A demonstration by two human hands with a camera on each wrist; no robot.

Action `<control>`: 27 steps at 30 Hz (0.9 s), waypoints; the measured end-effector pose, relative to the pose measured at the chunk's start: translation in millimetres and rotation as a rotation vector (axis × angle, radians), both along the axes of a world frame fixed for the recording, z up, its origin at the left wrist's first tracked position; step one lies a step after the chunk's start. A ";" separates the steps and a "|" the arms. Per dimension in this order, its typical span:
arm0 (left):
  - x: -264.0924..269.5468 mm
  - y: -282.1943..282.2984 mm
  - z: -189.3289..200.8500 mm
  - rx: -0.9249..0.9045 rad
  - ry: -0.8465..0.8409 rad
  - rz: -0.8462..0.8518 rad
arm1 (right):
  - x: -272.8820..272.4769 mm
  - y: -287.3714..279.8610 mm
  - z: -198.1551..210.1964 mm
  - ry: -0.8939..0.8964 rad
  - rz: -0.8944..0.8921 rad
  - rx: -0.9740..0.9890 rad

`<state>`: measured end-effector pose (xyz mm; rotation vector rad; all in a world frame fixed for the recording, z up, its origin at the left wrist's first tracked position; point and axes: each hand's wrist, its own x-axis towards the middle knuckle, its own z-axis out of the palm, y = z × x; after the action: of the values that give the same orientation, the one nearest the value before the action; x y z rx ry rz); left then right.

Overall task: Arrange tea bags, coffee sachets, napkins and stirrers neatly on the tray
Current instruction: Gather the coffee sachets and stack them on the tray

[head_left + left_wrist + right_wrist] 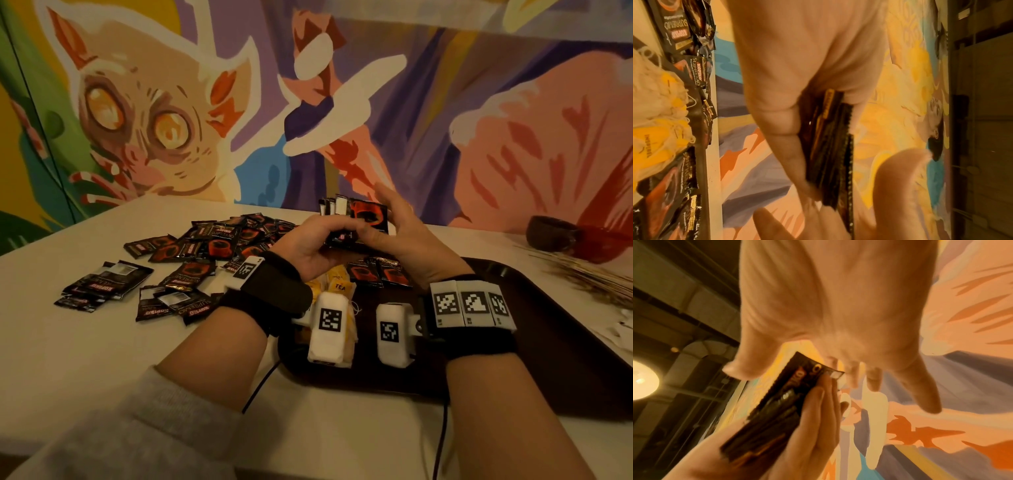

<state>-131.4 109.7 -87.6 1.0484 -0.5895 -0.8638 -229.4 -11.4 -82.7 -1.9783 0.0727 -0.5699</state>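
1. Step in hand: squaring up a stack of coffee sachets (363,219), raised above the far edge of the tray (565,342).
2. Left hand (308,246) curled round the stack; right hand (400,236) alongside, fingers straight and loose, steadying.
3. Next, likely: setting the stack beside the sachets on the tray (378,274), edges aligned, near the tea bags (337,286).
4. Head view only: loose sachets (178,260) on the table (85,359), stirrers (596,277) far right.
5. Left wrist view only: serrated stack edges (830,146).

Head view above; wrist views close on hands (356,240)
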 end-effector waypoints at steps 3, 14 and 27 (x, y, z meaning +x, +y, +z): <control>1.4 1.4 1.4 -0.056 0.003 0.034 | -1.9 -5.5 -1.9 0.077 -0.036 0.196; -1.6 2.7 2.4 0.054 0.047 -0.019 | -3.3 -16.5 -7.2 -0.029 -0.085 0.700; -2.4 10.1 6.7 0.063 0.093 -0.052 | 2.0 -23.2 -10.2 -0.147 -0.205 0.721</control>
<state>-133.8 119.8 -80.9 1.0469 -0.5157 -0.9769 -227.4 -34.6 -92.9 -1.2314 0.3430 -0.7004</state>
